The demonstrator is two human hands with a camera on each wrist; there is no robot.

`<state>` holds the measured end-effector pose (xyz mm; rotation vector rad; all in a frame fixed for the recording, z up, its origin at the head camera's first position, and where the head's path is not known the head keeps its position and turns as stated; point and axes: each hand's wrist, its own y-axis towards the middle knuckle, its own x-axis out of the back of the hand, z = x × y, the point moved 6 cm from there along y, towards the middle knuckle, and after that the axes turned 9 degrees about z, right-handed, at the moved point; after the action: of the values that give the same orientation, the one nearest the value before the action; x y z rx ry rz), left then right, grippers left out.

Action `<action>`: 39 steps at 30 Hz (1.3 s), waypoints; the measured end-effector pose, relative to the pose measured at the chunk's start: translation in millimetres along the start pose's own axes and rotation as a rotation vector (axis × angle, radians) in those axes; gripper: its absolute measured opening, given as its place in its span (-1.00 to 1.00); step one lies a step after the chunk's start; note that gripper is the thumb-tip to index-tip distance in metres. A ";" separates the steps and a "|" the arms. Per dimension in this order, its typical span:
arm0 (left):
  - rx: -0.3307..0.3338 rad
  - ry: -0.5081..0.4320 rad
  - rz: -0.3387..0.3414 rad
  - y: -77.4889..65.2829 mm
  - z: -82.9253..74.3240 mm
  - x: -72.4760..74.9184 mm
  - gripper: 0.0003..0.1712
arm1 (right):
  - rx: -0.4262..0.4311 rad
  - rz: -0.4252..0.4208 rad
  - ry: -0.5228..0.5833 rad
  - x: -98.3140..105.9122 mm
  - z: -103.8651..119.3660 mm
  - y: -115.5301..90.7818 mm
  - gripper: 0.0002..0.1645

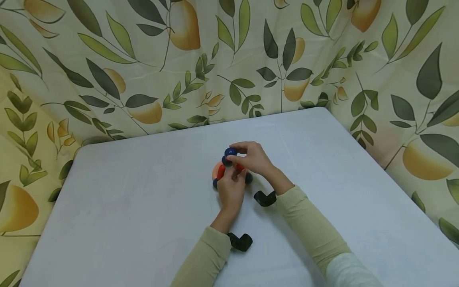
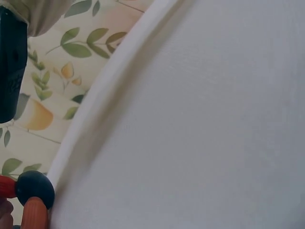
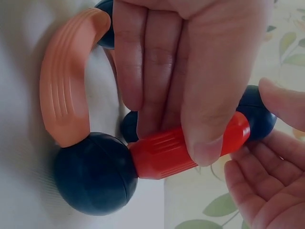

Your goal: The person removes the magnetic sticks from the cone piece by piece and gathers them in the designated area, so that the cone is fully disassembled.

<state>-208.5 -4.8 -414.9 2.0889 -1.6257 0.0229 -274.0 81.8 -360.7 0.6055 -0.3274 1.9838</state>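
red rod (image 3: pixel 159 155) (finely ridged) between smooth, round navy balls (image 3: pixel 95 174)

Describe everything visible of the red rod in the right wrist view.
The red rod is short and stout, with a glossy, plastic-looking surface and grooves running lengthwise. One end meets a dark blue ball; the other meets a second blue ball, so it bridges the two. In this view it slants upward to the right. The left hand grips it, hiding part of its length.

Readable text: none | dark casing (image 2: pixel 12 67), left wrist view: perhaps faint marks, illegible
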 end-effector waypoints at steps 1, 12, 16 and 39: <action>-0.007 0.003 -0.003 0.3 -0.3 0.5 -0.79 | 0.003 0.004 0.000 0.3 0.0 0.6 -0.54; -0.040 0.030 0.064 -1.7 -5.8 6.6 -0.82 | -0.004 0.058 0.016 8.5 -0.9 7.1 -0.50; -0.056 0.054 0.096 -9.9 -12.6 13.5 -0.65 | -0.033 0.056 0.021 11.3 -2.3 6.5 -0.49; 0.205 -0.045 0.538 78.5 36.2 44.5 -0.46 | -0.041 0.094 0.054 5.3 -7.0 9.7 -0.47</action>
<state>-277.4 -72.5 -404.5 1.7331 -2.2458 0.3355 -286.5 84.6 -363.4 0.5177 -0.3688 2.0745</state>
